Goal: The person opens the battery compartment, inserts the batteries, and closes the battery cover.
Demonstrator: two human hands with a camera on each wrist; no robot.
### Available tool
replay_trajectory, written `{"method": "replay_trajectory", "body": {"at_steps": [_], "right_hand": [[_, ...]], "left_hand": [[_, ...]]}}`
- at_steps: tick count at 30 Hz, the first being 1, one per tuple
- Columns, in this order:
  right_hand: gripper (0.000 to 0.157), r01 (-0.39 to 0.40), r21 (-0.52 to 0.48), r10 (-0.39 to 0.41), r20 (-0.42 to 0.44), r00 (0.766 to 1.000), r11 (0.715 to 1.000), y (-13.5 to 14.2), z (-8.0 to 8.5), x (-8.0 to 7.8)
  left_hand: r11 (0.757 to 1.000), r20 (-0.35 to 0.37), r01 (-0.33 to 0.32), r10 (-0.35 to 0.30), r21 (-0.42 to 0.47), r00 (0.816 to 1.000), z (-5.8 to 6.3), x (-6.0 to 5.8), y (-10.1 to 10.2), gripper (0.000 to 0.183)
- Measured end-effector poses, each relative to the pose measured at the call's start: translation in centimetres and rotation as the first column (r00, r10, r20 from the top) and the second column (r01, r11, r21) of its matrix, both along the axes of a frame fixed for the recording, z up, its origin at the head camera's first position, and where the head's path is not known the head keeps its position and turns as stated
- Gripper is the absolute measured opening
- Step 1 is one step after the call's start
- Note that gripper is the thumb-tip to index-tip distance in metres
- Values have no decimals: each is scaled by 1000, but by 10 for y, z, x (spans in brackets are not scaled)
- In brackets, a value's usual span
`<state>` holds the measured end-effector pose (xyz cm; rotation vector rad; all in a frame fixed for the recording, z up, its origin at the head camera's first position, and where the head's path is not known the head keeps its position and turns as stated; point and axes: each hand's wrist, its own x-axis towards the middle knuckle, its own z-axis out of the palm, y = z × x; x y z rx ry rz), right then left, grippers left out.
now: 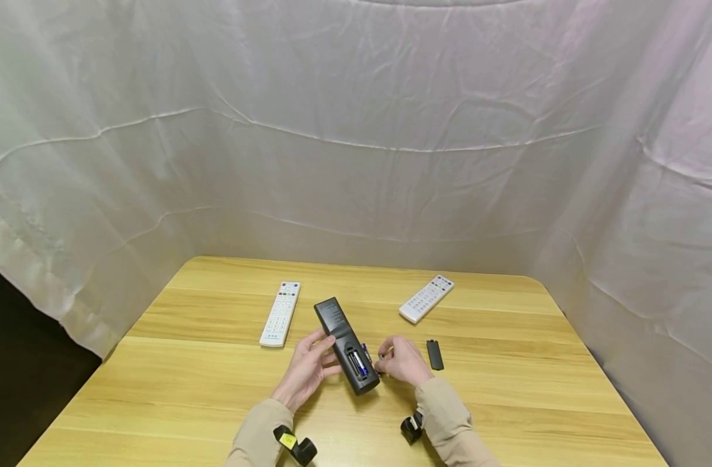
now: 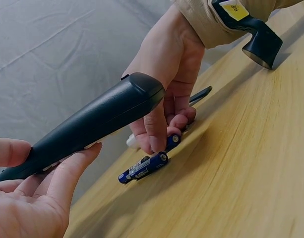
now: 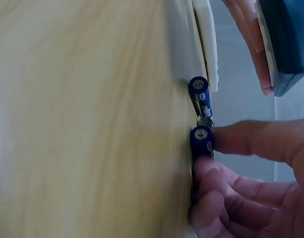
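Observation:
My left hand (image 1: 307, 370) grips a black remote control (image 1: 339, 329) above the table, its back turned up. The battery compartment (image 1: 357, 363) lies uncovered, and a blue-and-silver battery (image 1: 361, 365) shows inside. Just right of the remote, my right hand (image 1: 405, 360) pinches a blue battery (image 3: 201, 141) between thumb and fingers, low at the tabletop. Beside it on the wood lies another blue battery (image 2: 143, 167). A black battery cover (image 1: 435, 355) rests to the right of my right hand.
One white remote (image 1: 281, 314) lies on the wooden table (image 1: 525, 389) at the left, buttons up. A second white remote (image 1: 427, 298) lies at an angle farther back on the right. Pale curtains (image 1: 356, 181) hang behind the table and at both sides.

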<state>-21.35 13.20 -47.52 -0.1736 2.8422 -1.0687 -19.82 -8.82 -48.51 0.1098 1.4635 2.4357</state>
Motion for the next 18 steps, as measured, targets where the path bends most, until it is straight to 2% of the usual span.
{"method": "replay_trajectory", "body": {"at_steps": [12, 18], "right_hand": [[20, -57, 21, 57, -26, 998, 998, 4, 5, 10], [21, -86, -36, 84, -41, 996, 996, 12, 1, 10]], "left_hand": [[1000, 10, 7, -7, 0, 1000, -1, 0, 0, 52], [1000, 11, 3, -3, -1, 1000, 0, 0, 0, 53]]}}
